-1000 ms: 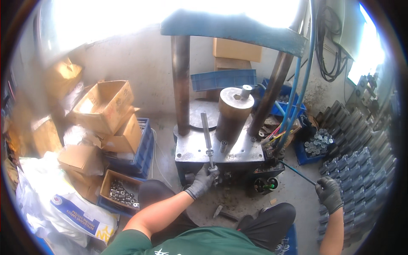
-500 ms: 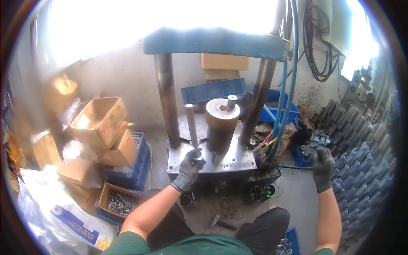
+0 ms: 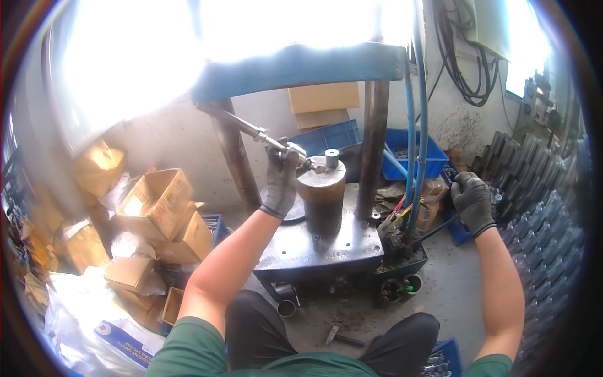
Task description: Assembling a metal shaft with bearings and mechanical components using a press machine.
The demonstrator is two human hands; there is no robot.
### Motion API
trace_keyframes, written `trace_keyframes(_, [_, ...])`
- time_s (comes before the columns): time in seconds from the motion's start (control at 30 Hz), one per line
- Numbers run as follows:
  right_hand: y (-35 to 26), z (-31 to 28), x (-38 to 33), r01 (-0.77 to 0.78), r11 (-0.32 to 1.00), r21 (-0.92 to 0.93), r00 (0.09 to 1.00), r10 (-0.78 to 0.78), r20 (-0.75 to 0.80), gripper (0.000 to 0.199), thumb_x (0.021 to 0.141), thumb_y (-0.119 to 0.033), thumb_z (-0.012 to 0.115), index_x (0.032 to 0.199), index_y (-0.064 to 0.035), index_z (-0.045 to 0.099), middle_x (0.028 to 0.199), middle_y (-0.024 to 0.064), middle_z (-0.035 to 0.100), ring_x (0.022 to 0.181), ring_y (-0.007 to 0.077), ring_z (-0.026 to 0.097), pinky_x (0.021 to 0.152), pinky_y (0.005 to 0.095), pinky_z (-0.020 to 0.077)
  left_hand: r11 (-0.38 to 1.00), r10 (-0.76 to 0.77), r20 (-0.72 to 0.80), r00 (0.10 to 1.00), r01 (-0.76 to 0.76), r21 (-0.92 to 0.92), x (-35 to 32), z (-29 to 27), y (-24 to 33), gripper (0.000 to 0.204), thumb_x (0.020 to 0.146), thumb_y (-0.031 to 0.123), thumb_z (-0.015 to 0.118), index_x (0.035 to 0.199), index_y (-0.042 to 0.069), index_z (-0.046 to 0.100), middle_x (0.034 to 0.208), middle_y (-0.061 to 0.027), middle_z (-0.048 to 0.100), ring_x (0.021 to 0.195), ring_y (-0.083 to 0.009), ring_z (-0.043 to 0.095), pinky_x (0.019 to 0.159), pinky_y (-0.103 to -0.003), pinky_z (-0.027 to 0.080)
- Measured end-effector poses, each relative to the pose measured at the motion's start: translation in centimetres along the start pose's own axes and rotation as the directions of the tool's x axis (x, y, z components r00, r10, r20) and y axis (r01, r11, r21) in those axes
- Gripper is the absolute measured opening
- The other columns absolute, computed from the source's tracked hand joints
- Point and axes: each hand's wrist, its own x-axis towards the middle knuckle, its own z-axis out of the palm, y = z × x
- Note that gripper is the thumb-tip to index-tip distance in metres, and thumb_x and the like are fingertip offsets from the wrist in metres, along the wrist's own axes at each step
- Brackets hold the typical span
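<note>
Nearest, a wooden-handled or dark-handled hammer [image 3: 347,340] lies on the floor. The right hand [image 3: 472,200], in a dark knit glove, looks curled closed on the end of a slim lever [image 3: 438,227]. Beyond, a scuffed steel tabletop [image 3: 292,252] carries a thick, dull metal cylinder [image 3: 321,207]. The left hand [image 3: 281,177], closed, grips a smooth, tilted rod [image 3: 236,121] by its stepped collar; its lower tip is at the cylinder's flat top, beside 1 small ring [image 3: 331,158]. Judged so, the step is placing or withdrawing the rod, calling next for careful alignment. Behind stand 2 round columns [image 3: 375,138].
</note>
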Motion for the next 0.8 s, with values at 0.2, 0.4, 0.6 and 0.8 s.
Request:
trace_keyframes(0.2, [0.5,0.5,0.2,0.022,1.000,-0.016,0.999,-0.021,0.031,0.012,0.085,-0.013,0.066,0.090,-0.0038,0.071,0.092,0.0202,0.070,0.088,0.0399,0.068,0.082,0.0459,0.0541,0.994,0.018,-0.036,0.999,-0.021,-0.103,3.3,2.7,-3.1,0.057,0.098,0.043,0.070,0.136,0.013,0.040,0.106,-0.0094,0.059,0.092,-0.0217,0.066,0.083,-0.041,0.063])
trace_keyframes(0.4, [-0.1,-0.1,0.0,0.001,1.000,0.007,0.999,-0.001,0.047,0.012,0.085,-0.013,0.066,0.089,-0.0037,0.072,0.090,0.0204,0.070,0.087,0.0398,0.068,0.080,0.0463,0.0541,1.000,-0.024,-0.100,0.995,0.021,-0.022,4.7,5.0,-3.1,0.051,0.100,0.038,0.068,0.135,0.011,0.042,0.103,-0.0088,0.058,0.090,-0.0203,0.065,0.078,-0.039,0.064])
trace_keyframes(0.6, [-0.3,-0.3,0.1,-0.005,1.000,0.020,0.999,0.004,0.054,0.011,0.085,-0.013,0.066,0.088,-0.0036,0.072,0.089,0.0208,0.070,0.085,0.0396,0.068,0.079,0.0463,0.0540,0.994,-0.089,-0.122,0.989,0.080,-0.073,5.4,6.4,-2.8,0.032,0.102,0.025,0.066,0.122,0.011,0.045,0.088,-0.0033,0.057,0.070,-0.0131,0.061,0.064,-0.032,0.061])
trace_keyframes(0.8, [-0.6,-0.5,0.0,-0.010,1.000,-0.001,0.999,0.010,0.049,0.011,0.086,-0.013,0.067,0.087,-0.0038,0.072,0.088,0.0210,0.069,0.086,0.0397,0.068,0.079,0.0465,0.0541,0.993,-0.117,-0.129,0.985,0.118,-0.003,6.2,6.8,-2.8,0.026,0.103,0.017,0.063,0.121,0.011,0.046,0.084,-0.0025,0.057,0.069,-0.0127,0.060,0.062,-0.031,0.059])
